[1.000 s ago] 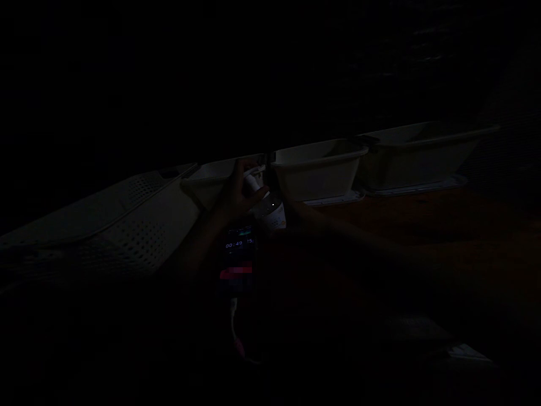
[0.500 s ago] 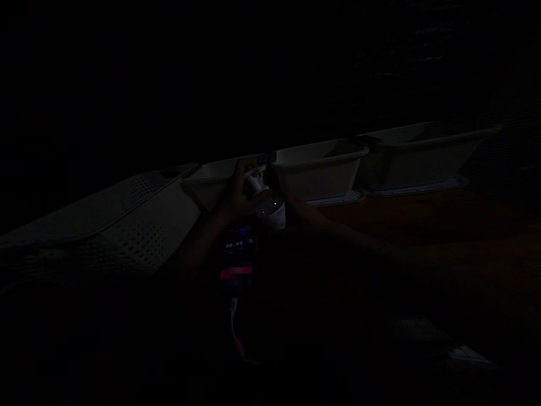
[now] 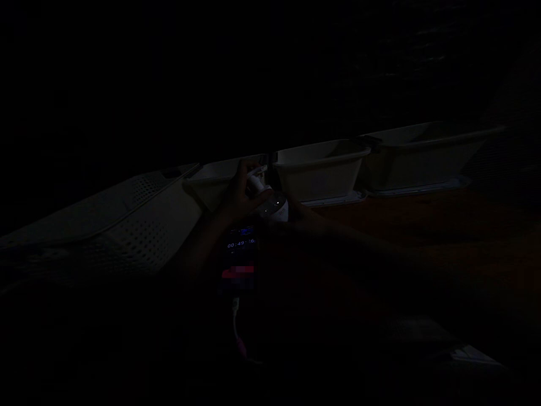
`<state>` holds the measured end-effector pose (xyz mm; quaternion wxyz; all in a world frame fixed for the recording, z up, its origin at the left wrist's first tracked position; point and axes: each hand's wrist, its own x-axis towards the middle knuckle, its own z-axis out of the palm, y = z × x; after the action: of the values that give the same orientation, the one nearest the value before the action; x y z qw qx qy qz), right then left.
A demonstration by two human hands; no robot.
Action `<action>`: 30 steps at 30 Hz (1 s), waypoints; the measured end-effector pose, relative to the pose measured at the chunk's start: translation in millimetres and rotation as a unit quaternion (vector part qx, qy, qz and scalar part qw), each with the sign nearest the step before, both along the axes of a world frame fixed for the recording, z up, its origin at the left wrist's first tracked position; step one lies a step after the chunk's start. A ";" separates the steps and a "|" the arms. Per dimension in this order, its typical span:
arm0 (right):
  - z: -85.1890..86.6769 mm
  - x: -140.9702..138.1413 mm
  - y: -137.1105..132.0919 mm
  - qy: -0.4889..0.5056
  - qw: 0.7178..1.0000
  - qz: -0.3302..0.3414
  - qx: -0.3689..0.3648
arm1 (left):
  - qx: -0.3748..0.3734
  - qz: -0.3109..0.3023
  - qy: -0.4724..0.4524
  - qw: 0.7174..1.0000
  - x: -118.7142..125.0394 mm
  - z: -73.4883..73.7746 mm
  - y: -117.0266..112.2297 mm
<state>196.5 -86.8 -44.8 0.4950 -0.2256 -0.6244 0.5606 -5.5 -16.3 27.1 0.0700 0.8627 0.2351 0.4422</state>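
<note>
Dimly, I see the left hand (image 3: 240,194) gripping the pump (image 3: 256,183); the right hand (image 3: 299,213) touches the bottle (image 3: 275,203), hold too dark to tell. Label (image 3: 281,213) unreadable; phone (image 3: 239,257) reads "00:49", then fainter digits.

The pump bottle (image 3: 274,204) looks slightly more tipped than a second ago: less of its white label (image 3: 282,213) shows and its visible lower edge sits higher, while the last digits on the phone (image 3: 240,256) have changed
</note>
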 end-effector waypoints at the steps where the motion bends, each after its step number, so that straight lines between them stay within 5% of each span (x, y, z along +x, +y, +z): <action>1: 0.5 -0.3 -0.3 0.014 1.000 0.002 -0.014 | 0.000 0.000 0.001 1.000 -0.3 -0.3 0.9; 9: 11.1 10.9 3.6 -0.013 0.998 -0.022 -0.052 | 0.016 -0.005 -0.001 1.000 -0.8 -1.9 4.2; 21: 24.0 16.0 -1.0 -0.093 0.993 0.037 0.058 | 0.008 -0.003 -0.007 1.000 -2.4 -0.9 5.5; 30: 19.5 18.5 2.9 -0.186 0.979 -0.043 0.070 | 0.016 0.006 0.009 1.000 -2.5 0.5 4.7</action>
<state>214.9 -83.9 -25.3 0.4082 -0.3174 -0.7332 0.4417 -8.0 -11.7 27.6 0.0514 0.8660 0.2339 0.4390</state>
